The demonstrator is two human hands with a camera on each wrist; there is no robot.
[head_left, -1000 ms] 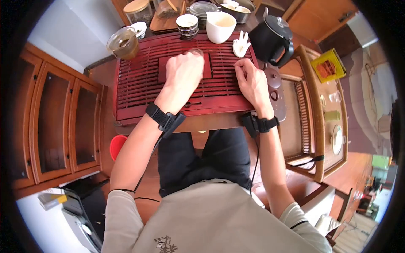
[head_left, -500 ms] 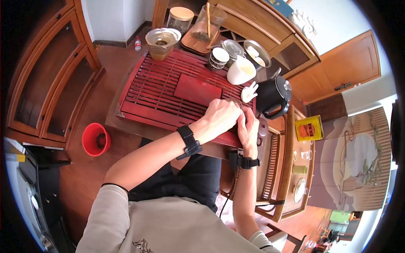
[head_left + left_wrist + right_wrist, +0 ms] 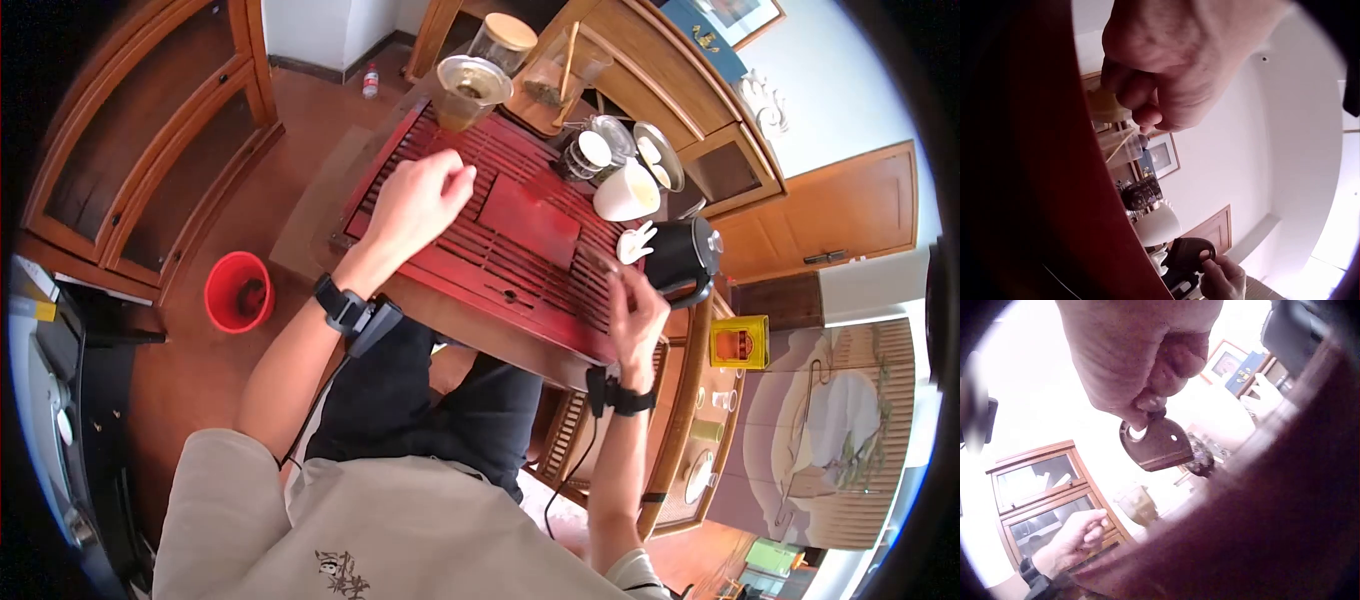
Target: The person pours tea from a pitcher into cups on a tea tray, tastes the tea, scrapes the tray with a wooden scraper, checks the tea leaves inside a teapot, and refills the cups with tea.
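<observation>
In the head view my right hand hovers over the right end of the dark red slatted tea tray. Between its thumb and fingers it pinches a dark brown, flat, fan-shaped piece with a straight edge and a round finger hole, plainest in the right wrist view. My left hand is above the tray's left part, fingers loosely curled with nothing visible in them. Beyond it stands a glass pitcher with a strainer on top. Beside my right hand are a white hand-shaped ornament and a black kettle.
Along the tray's far side stand stacked cups and a white pitcher. Behind them is a wooden-lidded jar. A red bucket is on the floor at left, near a glass-fronted cabinet.
My hands came together over the tray's right side, then parted. The brown piece is now in my right hand; my left hand has swung away left. The head view has turned.
</observation>
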